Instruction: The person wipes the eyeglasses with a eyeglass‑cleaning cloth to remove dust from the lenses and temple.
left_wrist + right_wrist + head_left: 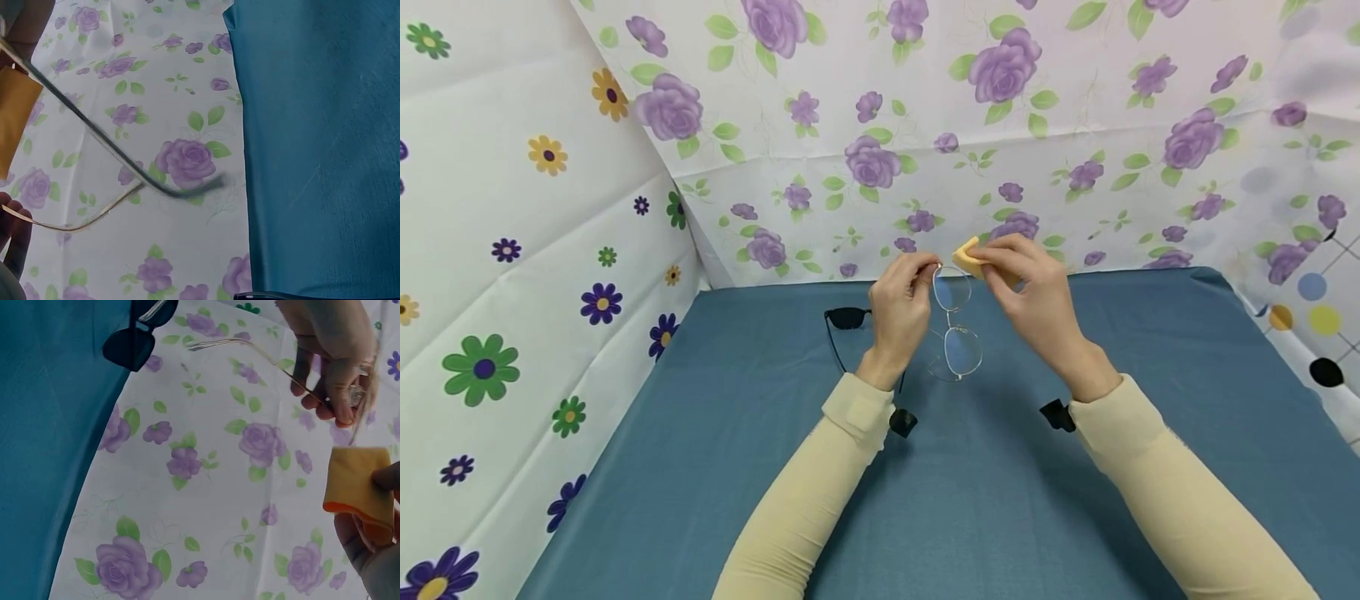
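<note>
Thin gold-rimmed eyeglasses (962, 352) hang with one lens above the other over the table. My left hand (901, 308) pinches them by the upper end of the frame. A folded yellow cloth (972, 258) is between the thumb and fingers of my right hand (1036, 287), close beside the upper lens. Whether cloth and lens touch, I cannot tell. One temple arm (94, 128) crosses the left wrist view. In the right wrist view the cloth (356, 481) appears below the left hand (337, 362).
Black sunglasses (847, 317) lie on the blue tablecloth (737, 433), partly hidden behind the left hand and forearm. Floral sheets (865, 208) hang behind the table and at its left. A small black camera is on each wrist, the left one (902, 422) and the right one (1057, 415).
</note>
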Available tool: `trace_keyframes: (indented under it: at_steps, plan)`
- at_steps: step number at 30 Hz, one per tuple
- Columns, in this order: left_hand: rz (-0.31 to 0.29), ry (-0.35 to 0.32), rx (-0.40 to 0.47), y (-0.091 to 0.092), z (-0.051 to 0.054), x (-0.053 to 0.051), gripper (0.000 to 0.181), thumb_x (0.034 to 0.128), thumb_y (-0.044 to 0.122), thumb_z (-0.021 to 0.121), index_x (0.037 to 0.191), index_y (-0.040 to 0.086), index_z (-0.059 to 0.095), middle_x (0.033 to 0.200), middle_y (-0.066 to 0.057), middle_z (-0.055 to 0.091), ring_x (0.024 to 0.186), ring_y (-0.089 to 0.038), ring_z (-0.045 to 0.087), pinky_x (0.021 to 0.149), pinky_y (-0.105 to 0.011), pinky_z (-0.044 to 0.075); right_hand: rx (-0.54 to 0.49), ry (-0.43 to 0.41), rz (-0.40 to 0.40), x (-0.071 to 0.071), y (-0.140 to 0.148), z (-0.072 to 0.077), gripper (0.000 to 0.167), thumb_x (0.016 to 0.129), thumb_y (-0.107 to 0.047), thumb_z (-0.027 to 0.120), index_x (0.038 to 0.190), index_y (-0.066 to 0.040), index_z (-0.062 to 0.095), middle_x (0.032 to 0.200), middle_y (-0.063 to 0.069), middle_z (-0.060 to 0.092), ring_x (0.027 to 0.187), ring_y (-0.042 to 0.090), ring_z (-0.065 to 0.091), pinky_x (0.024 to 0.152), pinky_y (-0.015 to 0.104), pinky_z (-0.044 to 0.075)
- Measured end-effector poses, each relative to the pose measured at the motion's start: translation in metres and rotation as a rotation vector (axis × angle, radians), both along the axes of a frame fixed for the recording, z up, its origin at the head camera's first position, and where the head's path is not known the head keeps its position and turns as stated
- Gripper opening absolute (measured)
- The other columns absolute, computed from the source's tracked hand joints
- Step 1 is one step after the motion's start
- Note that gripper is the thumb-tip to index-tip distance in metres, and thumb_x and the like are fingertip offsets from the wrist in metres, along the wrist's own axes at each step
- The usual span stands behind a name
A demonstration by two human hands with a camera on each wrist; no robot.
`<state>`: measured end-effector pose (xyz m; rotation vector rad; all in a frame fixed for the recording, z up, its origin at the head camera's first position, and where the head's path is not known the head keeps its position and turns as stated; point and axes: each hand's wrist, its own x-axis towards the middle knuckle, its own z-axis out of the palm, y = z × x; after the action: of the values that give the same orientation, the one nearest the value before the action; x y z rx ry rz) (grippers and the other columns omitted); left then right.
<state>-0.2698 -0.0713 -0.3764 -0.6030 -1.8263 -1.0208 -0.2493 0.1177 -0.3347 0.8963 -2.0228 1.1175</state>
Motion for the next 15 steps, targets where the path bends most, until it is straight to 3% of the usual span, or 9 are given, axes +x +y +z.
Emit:
trace_keyframes:
  at_steps: [5,15]
  plan:
    - [0.003,0.018,-0.016,0.001,0.001,0.001,0.015,0.1053,0.007,0.062,0.097,0.001,0.073,0.087,-0.012,0.068,0.070,-0.020,0.060,0.062,-0.031,0.051,0.075,0.031,0.060,0.001,-0.003,-0.008,0.026,0.091,0.013,0.073,0.114,0.001,0.078,0.110,0.016,0.069,0.081,0.021,0.064,0.073,0.015,0.048]
    - [0.046,0.070,0.033,-0.002,0.000,-0.001,0.016,0.1046,0.002,0.061,0.095,-0.001,0.073,0.087,-0.014,0.071,0.071,-0.022,0.067,0.066,-0.029,0.058,0.078,-0.073,0.057,0.012,-0.005,-0.014,0.026,0.093,0.010,0.072,0.115,-0.002,0.079,0.111,0.011,0.070,0.082,0.019,0.064,0.074,0.019,0.049]
